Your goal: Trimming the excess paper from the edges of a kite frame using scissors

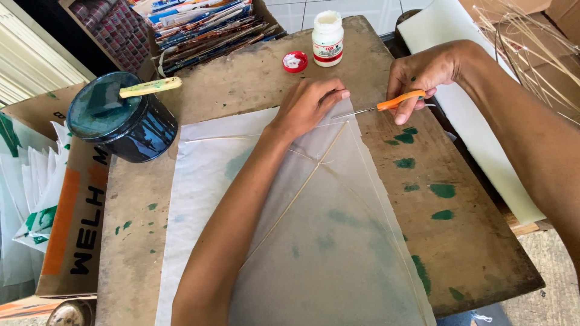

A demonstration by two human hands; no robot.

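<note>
Two hands at frame centre: left hand (pixel 308 105) fingers curled, pressing translucent kite paper (pixel 326 241) over thin stick (pixel 302 187); right hand (pixel 423 75) grips orange-handled scissors (pixel 386 104), blades at the paper's top edge

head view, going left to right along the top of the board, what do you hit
paint can → red lid → glue bottle → right hand holding orange scissors

left hand (pixel 308 105): palm down, fingers curled, forearm stretched forward | right hand (pixel 420 75): fingers closed in a grip, wrist bent inward
</note>
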